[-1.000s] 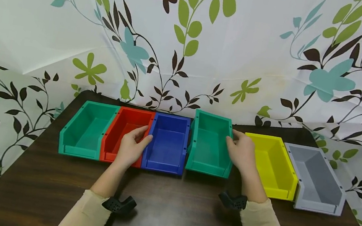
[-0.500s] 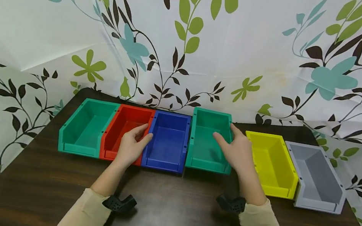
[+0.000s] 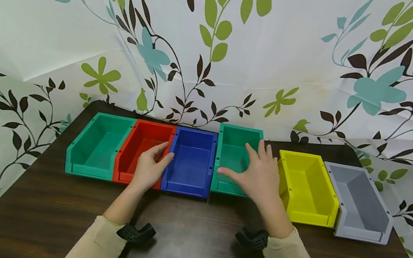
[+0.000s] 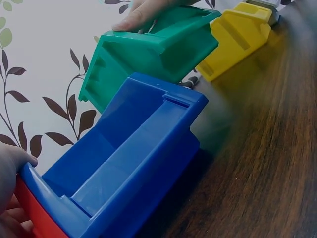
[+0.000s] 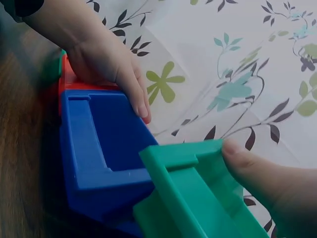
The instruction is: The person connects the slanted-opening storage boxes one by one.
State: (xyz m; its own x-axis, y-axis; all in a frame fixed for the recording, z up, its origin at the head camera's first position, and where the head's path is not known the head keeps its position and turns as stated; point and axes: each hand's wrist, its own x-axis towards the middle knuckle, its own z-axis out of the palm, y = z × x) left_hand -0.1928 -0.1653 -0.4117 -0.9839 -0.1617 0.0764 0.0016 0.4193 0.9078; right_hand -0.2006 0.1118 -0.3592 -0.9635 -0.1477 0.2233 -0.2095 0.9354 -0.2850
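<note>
My left hand [image 3: 148, 168] pinches the adjoining walls of the red storage bin [image 3: 145, 138] and the blue storage bin [image 3: 191, 162], its thumb on the blue side and its fingers on the red. Over the right-hand green storage bin [image 3: 232, 150] my right hand [image 3: 261, 176] is spread wide. Its thumb reaches the bin's left rim, while the other fingers extend across toward the right wall. In the right wrist view the thumb [image 5: 240, 153] touches the green rim. The green bin stands beside the blue one, slightly farther back; the right hand hides part of it.
Another green bin [image 3: 103, 145] stands at the row's left end, against the red one. To the right are a yellow bin [image 3: 309, 187] and a grey bin [image 3: 362, 204], with a gap beside the green bin. Patterned cloth [image 3: 301, 49] hangs behind the dark wooden table [image 3: 190, 241].
The right-hand green bin has straightened and shifted slightly left, closer to the blue bin. My right hand left its right wall and spread leftward across it. The left hand stays put.
</note>
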